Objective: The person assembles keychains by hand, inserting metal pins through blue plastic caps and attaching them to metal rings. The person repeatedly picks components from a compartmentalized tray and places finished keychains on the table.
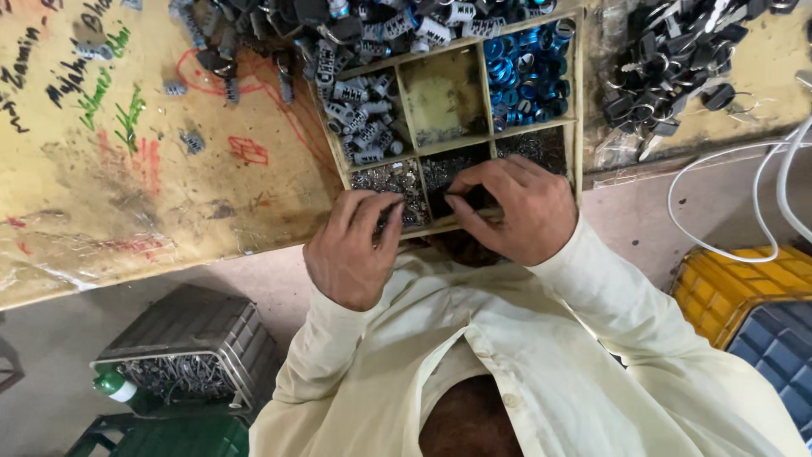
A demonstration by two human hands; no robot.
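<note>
Both hands curl palm-down over the divided tray (578, 101) at the counter's (127, 186) near edge. The left hand (351, 245) and right hand (507, 207) each pinch small metal parts (397, 179) in its front compartments.

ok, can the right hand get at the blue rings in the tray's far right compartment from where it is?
Probably yes. The right hand sits at the tray's near edge, and the blue rings lie uncovered just beyond, with nothing between.
</note>
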